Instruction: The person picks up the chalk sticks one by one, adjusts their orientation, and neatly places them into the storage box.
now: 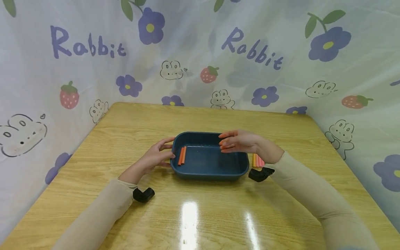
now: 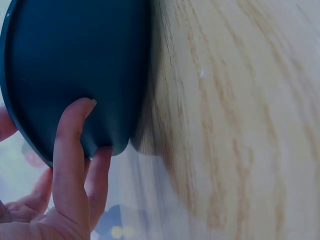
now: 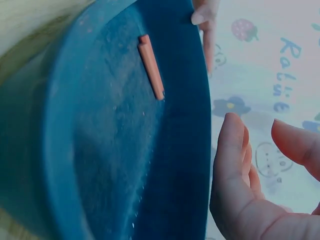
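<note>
A dark blue rectangular tub (image 1: 210,176) stands on the wooden table. Two orange sticks that look like chalk (image 1: 183,155) lie side by side in its left end. My left hand (image 1: 153,157) grips the tub's left end; the thumb laps over the rim, and the fingers (image 2: 70,150) press on the outer wall. Above the tub's right end hovers my right hand (image 1: 242,141), holding nothing, its fingers slightly bent and thumb apart in the right wrist view. Several yellow and pink sticks (image 1: 257,161) lie just right of the tub, partly hidden by my right wrist.
The wooden table (image 1: 140,121) extends round the tub on all sides. A patterned cloth (image 1: 193,45) with rabbits and flowers hangs behind it and at both sides. Black wrist mounts (image 1: 143,195) stick out under both sleeves.
</note>
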Demonstrator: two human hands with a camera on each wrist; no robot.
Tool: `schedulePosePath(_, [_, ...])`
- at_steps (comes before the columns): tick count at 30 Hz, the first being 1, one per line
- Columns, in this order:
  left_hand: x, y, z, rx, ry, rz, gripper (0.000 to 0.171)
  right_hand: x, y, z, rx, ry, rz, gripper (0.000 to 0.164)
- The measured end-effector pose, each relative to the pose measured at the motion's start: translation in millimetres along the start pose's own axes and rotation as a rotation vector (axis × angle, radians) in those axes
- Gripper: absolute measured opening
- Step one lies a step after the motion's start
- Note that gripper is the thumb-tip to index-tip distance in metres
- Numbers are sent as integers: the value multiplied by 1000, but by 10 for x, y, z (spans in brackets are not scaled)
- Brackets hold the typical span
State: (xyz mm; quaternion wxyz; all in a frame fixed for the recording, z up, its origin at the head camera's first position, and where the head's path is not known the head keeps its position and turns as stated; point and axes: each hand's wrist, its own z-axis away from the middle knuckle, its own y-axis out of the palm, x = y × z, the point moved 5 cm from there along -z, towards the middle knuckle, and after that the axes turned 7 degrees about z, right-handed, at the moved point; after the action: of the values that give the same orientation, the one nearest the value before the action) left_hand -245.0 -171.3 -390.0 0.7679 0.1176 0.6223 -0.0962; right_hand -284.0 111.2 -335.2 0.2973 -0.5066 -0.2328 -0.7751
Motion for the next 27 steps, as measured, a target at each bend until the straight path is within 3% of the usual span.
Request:
schedulePosePath(11, [6,10,-4,3,3,9,70,-44,-286,324,-83,-43,-85,58])
schedulePosePath(23, [6,-6,8,0,1,-2,69,-213,-526,575,-108,-60,-94,35])
schedulePosePath(27, [-11,2,13,2,-1,-1,68,-299,-606,623,-158,-39,-81,35])
